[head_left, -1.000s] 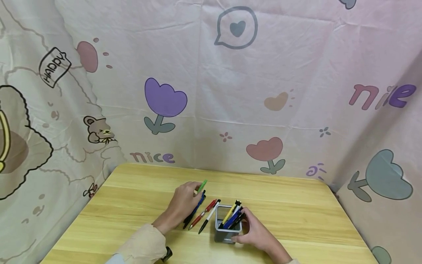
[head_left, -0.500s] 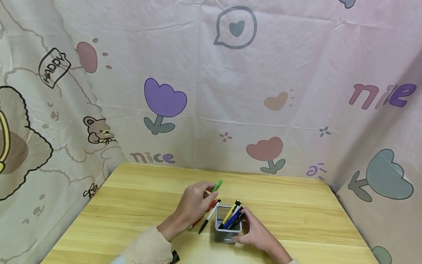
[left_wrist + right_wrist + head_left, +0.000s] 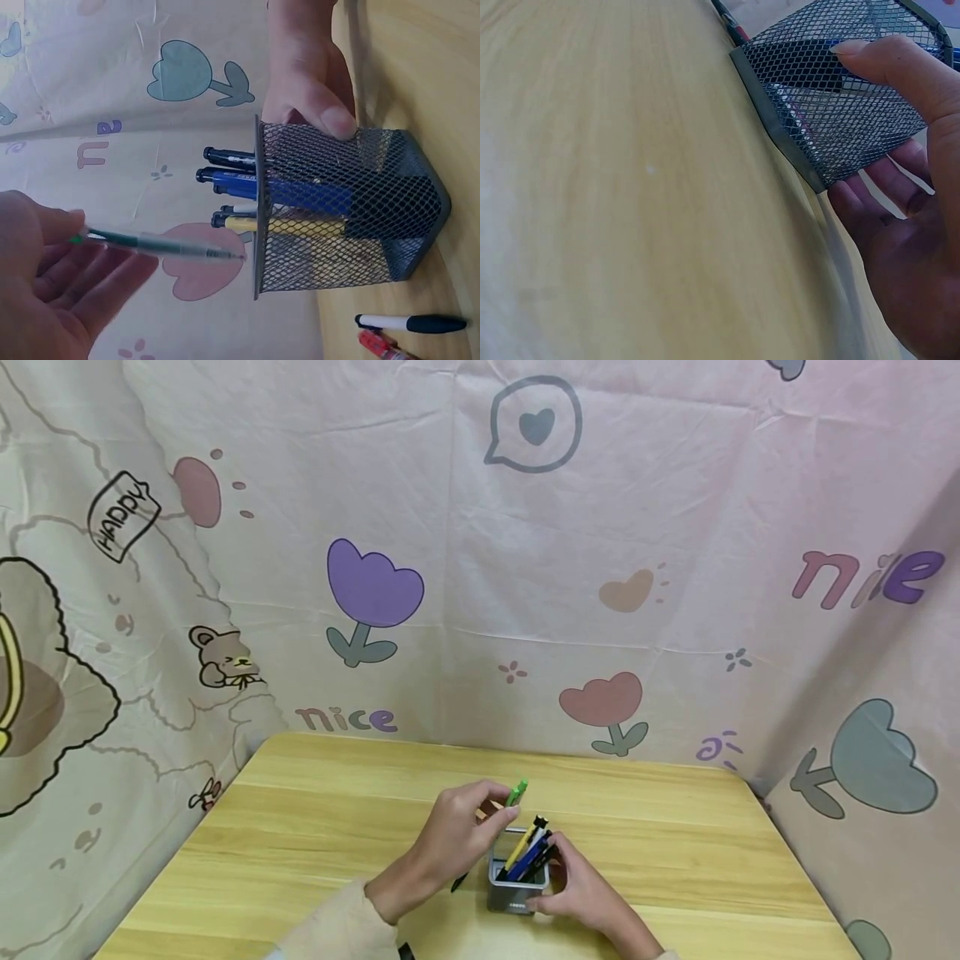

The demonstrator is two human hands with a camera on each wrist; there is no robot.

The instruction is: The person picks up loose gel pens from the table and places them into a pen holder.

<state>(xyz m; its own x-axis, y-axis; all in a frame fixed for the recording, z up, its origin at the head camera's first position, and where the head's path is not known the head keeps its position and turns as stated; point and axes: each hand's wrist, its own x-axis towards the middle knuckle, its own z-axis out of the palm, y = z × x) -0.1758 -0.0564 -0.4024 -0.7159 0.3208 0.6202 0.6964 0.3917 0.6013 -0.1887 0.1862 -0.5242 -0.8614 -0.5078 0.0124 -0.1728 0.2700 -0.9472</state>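
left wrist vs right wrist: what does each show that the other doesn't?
Left wrist only: the left hand pinching the green pen, its tip at the rim of the mesh pen holder; black, blue and yellow pens standing inside; a black-and-white pen and a red pen lying on the table beside the holder; the printed cloth backdrop.

Right wrist only: a wide stretch of bare wooden table and the holder's solid base edge up close.

Both: the mesh holder and the right hand gripping its side, thumb on the mesh.
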